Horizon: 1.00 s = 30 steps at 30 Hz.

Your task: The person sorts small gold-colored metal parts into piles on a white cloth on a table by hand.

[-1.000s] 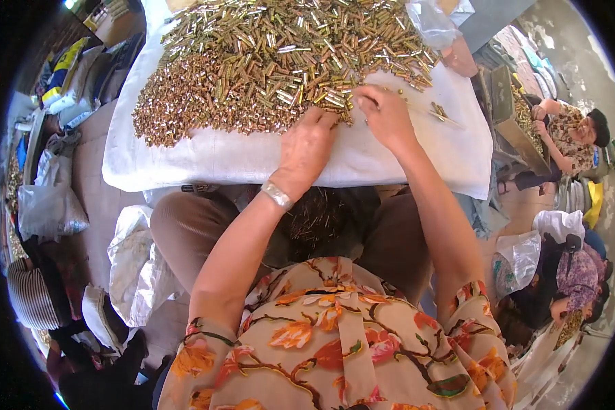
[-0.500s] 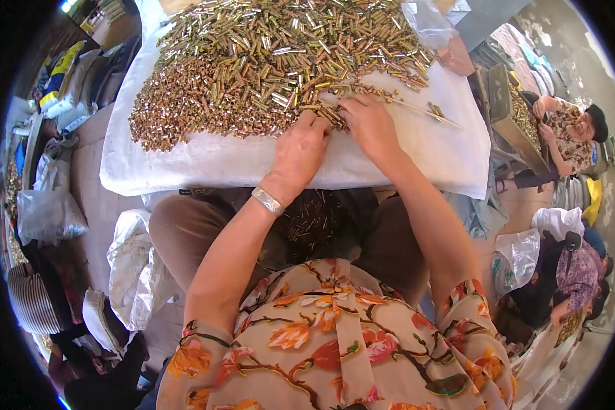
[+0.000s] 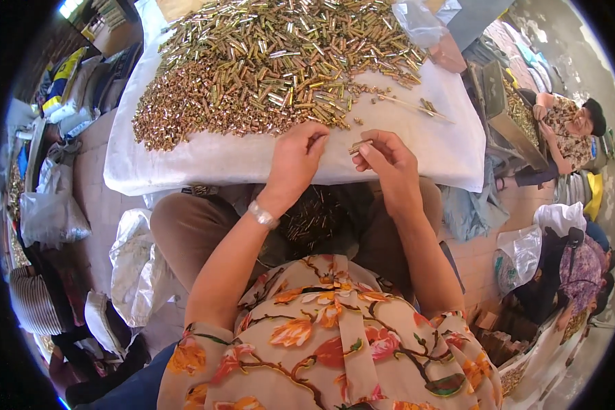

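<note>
Seated at a white-draped counter [image 3: 219, 160], you held one small metal tube [image 3: 359, 146] in your right hand [image 3: 391, 160], just off the near edge of a broad heap of loose tubes [image 3: 287, 55]. The grip there was clamped on the piece, thumb against fingers, with the tube lying crosswise at the fingertips over bare cloth. Your left hand [image 3: 297, 157] faced it, near but apart, thumb and fingers curled close; whether they pinched anything could not be told from above.

Gold-toned tubes spread across the far side of the counter, while shorter copper-coloured pieces [image 3: 174, 113] crowded its left. A thin pale stick [image 3: 413, 107] lay to the right, near a few stray tubes [image 3: 428, 106] outside the heap. A clear plastic bag [image 3: 417, 24] sat at the far right. Between your knees, slender metal bits [image 3: 312, 215] showed against a dark hollow. Off to your right, another person [image 3: 570, 126] sat by a wooden box [image 3: 512, 137] of similar pieces.

The step in hand appeared to be the handling of a single tube, clear of the heap. The next move seemed to call for a light, steady pinch from the right hand, since so small a piece could easily slip, and for free fingertips on the left.
</note>
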Each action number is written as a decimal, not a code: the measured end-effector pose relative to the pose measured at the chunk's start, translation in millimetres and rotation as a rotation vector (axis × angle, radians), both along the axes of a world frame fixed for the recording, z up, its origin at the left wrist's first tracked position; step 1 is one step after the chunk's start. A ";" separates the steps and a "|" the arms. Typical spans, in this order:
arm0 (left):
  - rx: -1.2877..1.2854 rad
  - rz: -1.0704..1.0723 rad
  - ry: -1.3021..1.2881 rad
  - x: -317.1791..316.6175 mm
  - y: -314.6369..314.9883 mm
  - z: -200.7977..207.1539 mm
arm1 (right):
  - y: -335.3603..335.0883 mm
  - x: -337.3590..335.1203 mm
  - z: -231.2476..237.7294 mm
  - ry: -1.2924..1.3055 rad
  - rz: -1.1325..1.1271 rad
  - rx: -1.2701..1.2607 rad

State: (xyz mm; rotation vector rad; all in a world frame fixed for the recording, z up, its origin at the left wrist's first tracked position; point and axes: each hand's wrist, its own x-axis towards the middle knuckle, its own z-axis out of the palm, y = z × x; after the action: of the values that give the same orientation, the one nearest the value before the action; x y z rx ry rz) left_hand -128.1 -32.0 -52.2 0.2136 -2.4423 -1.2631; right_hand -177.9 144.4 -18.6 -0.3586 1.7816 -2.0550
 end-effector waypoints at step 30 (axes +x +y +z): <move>0.908 -0.160 0.012 81.7 14.6 44.2 | 3.1 41.4 20.9 0.113 0.196 0.008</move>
State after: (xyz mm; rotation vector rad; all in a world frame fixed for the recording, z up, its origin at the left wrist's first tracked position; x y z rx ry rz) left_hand -46.4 -17.4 -8.0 0.2408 -1.7262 -2.3505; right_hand -136.6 147.5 2.3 -0.6325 1.7422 -1.9242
